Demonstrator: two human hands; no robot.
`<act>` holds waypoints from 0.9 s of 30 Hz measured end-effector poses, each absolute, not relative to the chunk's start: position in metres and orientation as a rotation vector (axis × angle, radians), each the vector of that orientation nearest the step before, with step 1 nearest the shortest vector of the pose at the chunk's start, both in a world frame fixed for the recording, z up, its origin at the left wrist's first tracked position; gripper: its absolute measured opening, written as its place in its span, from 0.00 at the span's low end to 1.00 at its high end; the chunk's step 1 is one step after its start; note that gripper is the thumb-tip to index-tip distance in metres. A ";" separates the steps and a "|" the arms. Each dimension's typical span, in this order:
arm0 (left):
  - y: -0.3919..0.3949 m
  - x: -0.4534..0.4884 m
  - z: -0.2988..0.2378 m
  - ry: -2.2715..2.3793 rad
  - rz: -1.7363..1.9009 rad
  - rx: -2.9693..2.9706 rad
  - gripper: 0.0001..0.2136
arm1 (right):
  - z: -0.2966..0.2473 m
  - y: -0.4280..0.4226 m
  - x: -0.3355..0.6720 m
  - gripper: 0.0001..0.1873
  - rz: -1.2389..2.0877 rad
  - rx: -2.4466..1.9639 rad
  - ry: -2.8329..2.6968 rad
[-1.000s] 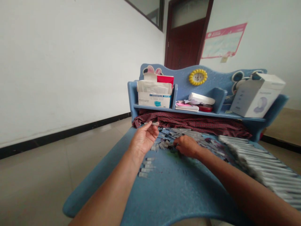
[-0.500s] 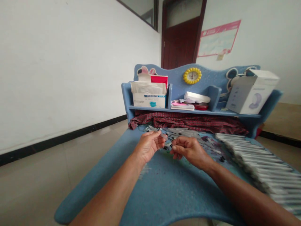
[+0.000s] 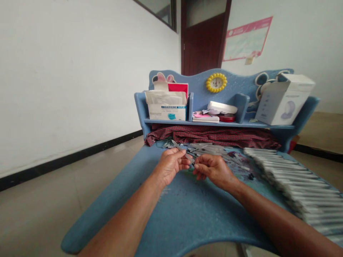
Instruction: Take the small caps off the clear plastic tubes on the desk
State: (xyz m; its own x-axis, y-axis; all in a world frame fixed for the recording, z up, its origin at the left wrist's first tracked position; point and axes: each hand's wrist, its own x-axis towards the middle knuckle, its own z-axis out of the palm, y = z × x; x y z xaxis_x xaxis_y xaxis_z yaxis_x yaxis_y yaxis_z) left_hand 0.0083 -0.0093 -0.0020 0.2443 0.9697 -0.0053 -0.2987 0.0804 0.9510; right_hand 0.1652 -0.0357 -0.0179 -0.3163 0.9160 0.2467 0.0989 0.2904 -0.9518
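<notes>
Desk (image 3: 193,214) of worn blue lies before us, with stacked pale rods (image 3: 297,189) along its right. Our left hand (image 3: 171,166) pinches a slim translucent tube (image 3: 188,156) above the desk; our right hand (image 3: 213,169) is pinched at or just beside its near end. We judge the tube light, stiff, slippery, best gripped mid-length. We cannot make out what the right fingertips hide.
</notes>
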 end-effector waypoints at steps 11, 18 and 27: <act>-0.011 0.008 -0.004 0.846 1.147 1.119 0.04 | -0.020 -0.035 0.163 0.11 1.123 -0.965 -1.624; -0.010 0.008 -0.005 0.836 1.159 1.118 0.04 | -0.024 -0.032 0.165 0.12 1.116 -0.965 -1.605; -0.010 0.010 -0.004 0.828 1.187 1.112 0.05 | -0.028 -0.033 0.163 0.12 1.064 -0.968 -1.590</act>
State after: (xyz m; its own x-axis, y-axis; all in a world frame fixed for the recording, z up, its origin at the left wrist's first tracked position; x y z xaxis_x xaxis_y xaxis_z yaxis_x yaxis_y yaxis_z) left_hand 0.0097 -0.0103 -0.0042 0.2130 0.9754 0.0572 -0.2834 0.0057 0.9590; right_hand 0.1631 -0.0328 -0.0281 -0.2278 0.9332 0.2778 0.0995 0.3061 -0.9468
